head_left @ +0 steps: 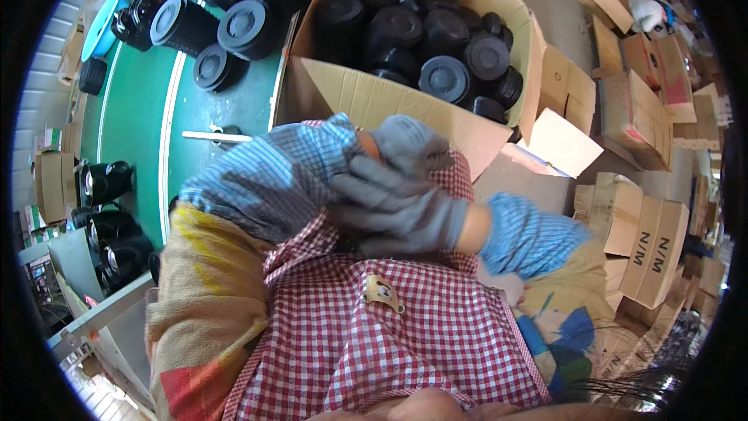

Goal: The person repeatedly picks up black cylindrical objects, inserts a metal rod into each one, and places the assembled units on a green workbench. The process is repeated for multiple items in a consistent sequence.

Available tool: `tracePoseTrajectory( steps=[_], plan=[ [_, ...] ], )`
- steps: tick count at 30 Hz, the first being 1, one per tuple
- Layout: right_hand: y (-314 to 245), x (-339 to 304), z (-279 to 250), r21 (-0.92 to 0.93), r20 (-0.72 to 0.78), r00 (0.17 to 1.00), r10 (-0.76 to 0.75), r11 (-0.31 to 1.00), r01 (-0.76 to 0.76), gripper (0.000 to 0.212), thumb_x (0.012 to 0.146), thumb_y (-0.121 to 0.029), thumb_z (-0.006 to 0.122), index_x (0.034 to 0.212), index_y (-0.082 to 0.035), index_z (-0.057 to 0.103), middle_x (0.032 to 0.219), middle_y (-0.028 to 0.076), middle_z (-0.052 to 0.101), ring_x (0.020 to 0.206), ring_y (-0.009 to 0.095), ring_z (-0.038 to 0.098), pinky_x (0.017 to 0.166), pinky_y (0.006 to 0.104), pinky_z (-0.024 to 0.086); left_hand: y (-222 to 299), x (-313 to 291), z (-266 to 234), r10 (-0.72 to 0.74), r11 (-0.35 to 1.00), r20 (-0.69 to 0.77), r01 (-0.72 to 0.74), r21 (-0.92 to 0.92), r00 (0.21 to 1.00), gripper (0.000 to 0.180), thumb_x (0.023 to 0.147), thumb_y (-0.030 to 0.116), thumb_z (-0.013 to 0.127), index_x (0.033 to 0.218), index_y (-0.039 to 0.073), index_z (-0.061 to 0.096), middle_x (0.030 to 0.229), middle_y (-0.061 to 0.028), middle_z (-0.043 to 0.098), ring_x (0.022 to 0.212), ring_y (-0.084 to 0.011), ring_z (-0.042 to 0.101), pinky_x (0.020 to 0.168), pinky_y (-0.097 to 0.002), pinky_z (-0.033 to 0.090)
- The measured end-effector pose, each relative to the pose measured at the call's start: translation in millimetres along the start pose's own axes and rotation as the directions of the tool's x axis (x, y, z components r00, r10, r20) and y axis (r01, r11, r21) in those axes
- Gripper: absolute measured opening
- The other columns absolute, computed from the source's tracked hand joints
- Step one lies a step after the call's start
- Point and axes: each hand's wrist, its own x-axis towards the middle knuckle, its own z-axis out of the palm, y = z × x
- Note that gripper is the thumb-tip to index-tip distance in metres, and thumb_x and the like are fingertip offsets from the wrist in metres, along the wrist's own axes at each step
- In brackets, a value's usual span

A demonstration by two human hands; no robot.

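Both of my hands wear grey gloves and cross in front of my chest. My left hand (409, 143) reaches to the right out of a blue checked sleeve cover (273, 171); its fingers are partly hidden and blurred. My right hand (401, 206) lies across it from the other side, fingers stretched toward the cuff at my left wrist and smeared by motion. No object shows in the right hand. Bare skin shows between the right glove and the other blue sleeve cover (530, 234). Behind the hands is my red-and-white checked apron (405, 335).
An open cardboard box (389, 97) full of black ribbed cylindrical parts stands ahead. On the green-topped table (132, 125) at left are more black parts (248, 29), a white bar (214, 137) and a turquoise basin (101, 27). Cardboard boxes (643, 242) crowd the right side.
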Motion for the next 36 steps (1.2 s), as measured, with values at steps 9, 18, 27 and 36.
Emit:
tracePoseTrajectory(
  steps=[9, 18, 27, 36],
  plan=[
    [6, -3, 10, -0.049, 0.169, 0.982, 0.087, 0.996, -0.080, 0.056, 0.088, -0.053, 0.063, 0.136, -0.025, 0.063, 0.156, 0.011, 0.041, 0.148, 0.036, 0.029, 0.116, 0.0654, 0.018, -66, 49, 13, 0.944, 0.328, 0.322, 0.093, -0.940, -0.077, 0.038, 0.101, 0.025, 0.059, 0.137, 0.011, 0.059, 0.130, -0.0099, 0.067, 0.126, -0.0286, 0.060, 0.110, -0.0426, 0.045],
    [41, -23, -3, 0.053, 0.276, 0.959, -0.066, 0.997, 0.054, 0.071, 0.086, -0.060, 0.062, 0.144, -0.020, 0.057, 0.161, 0.015, 0.035, 0.149, 0.042, 0.029, 0.116, 0.0650, 0.024, -83, 4, 94, 0.538, -0.726, -0.790, -0.315, -0.611, 0.293, 0.039, 0.097, 0.033, 0.061, 0.126, 0.006, 0.067, 0.133, -0.0147, 0.064, 0.120, -0.0407, 0.061, 0.101, -0.0496, 0.050],
    [22, -39, -2, 0.397, -0.249, 0.765, 0.594, 0.783, -0.478, 0.073, 0.101, -0.063, 0.039, 0.150, -0.010, 0.047, 0.161, 0.021, 0.031, 0.152, 0.036, 0.027, 0.123, 0.0507, 0.021, -100, 44, 14, 0.913, 0.121, 0.264, 0.413, -0.903, 0.311, 0.041, 0.102, 0.032, 0.059, 0.128, 0.001, 0.065, 0.118, -0.0159, 0.070, 0.111, -0.0285, 0.067, 0.099, -0.0378, 0.052],
    [-1, -60, 22, 0.303, -0.124, 0.860, 0.494, 0.844, -0.442, 0.083, 0.101, -0.068, 0.037, 0.156, -0.006, 0.038, 0.158, 0.026, 0.035, 0.149, 0.042, 0.030, 0.123, 0.0481, 0.023, -166, -81, -20, 0.563, -0.117, 0.014, 0.097, -0.988, 0.826, 0.057, 0.095, 0.010, 0.058, 0.149, 0.000, 0.042, 0.143, -0.0245, 0.050, 0.135, -0.0390, 0.048, 0.116, -0.0428, 0.036]
  ],
)
